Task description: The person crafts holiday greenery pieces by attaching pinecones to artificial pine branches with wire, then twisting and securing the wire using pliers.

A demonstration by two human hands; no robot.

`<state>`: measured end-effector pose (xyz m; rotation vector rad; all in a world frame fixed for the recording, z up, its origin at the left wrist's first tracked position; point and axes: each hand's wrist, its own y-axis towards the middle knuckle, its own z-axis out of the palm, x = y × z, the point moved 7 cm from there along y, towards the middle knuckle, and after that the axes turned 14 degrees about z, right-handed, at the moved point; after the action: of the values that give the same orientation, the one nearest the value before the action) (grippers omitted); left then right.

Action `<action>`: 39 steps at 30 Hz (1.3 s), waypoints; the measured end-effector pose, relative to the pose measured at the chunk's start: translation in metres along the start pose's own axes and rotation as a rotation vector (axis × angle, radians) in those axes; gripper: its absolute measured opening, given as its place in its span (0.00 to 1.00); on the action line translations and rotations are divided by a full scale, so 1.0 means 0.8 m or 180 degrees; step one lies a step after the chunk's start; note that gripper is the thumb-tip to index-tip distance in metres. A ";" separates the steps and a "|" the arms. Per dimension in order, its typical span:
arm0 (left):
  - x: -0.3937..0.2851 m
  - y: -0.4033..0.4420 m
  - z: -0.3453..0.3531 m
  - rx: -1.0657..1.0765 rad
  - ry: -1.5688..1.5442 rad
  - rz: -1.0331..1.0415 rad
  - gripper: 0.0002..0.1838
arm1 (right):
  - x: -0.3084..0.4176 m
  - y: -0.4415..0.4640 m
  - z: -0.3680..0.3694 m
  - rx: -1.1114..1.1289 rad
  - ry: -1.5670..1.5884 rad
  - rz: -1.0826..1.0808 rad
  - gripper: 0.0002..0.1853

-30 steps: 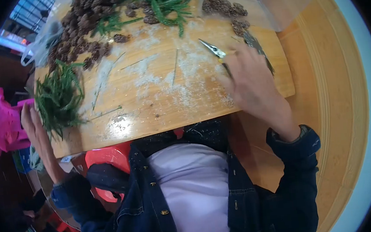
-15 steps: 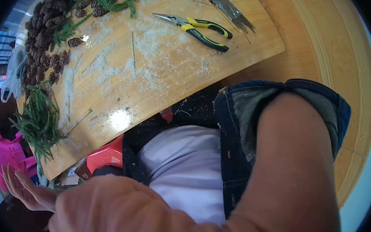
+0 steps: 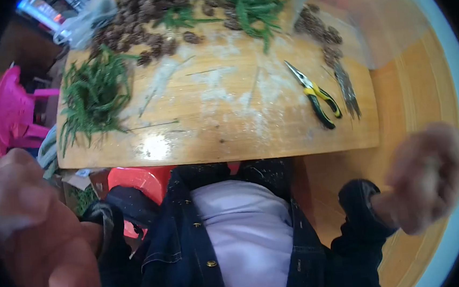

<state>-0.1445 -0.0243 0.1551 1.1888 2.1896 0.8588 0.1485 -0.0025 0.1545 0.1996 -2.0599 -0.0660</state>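
My left hand [image 3: 37, 229] is raised off the table's left front corner, close to the camera and blurred, its fingers curled but not clearly shown. On the other side my right hand [image 3: 429, 176] hangs in the air beyond the right front corner, smeared by motion. Neither hand touches the wooden table [image 3: 213, 139]. Pliers with yellow and black handles [image 3: 313, 92] lie near the table's right side. Beside them is a bundle of thin dark stems [image 3: 347, 91]. Green sprigs [image 3: 96, 94] lie at the left edge, nearest to my left hand.
Pine cones [image 3: 144, 15] are heaped at the back left, with more green sprigs [image 3: 256, 1] beside them. White grains and several loose stems lie on the tabletop. A pink chair [image 3: 11, 112] stands at the left, a red stool [image 3: 143, 177] below the front edge.
The right forearm has swung away from in front of my body to the right. Both hands are now raised apart. The pliers, held a second ago, lie on the table. The view has shifted.
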 end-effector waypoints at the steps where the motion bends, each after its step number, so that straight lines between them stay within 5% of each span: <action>1: 0.000 0.005 0.002 -0.0002 0.0040 -0.0022 0.28 | 0.013 0.000 -0.014 0.0453 0.0971 0.0590 0.24; 3: 0.009 -0.002 -0.009 0.0011 0.0016 -0.0026 0.27 | 0.025 -0.014 -0.022 0.1298 0.2888 0.1849 0.59; 14: 0.050 -0.040 -0.036 -0.0041 -0.0202 -0.0195 0.24 | -0.025 -0.029 -0.065 0.0751 0.3116 0.1283 0.51; 20: 0.057 -0.110 -0.088 -0.0592 0.0015 0.0202 0.23 | -0.044 -0.002 -0.094 0.0403 0.2934 0.0183 0.46; 25: 0.021 0.011 0.047 -0.0672 -0.0042 0.0438 0.22 | -0.062 -0.012 -0.102 -0.0048 0.3026 -0.0390 0.42; 39: 0.041 0.030 0.049 -0.1123 -0.0107 0.0190 0.22 | -0.052 -0.004 -0.138 -0.0585 0.2998 -0.1396 0.30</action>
<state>-0.1209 0.0254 0.1419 1.0867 1.8830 1.1832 0.2650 0.0055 0.1707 0.4637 -1.0413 -0.3573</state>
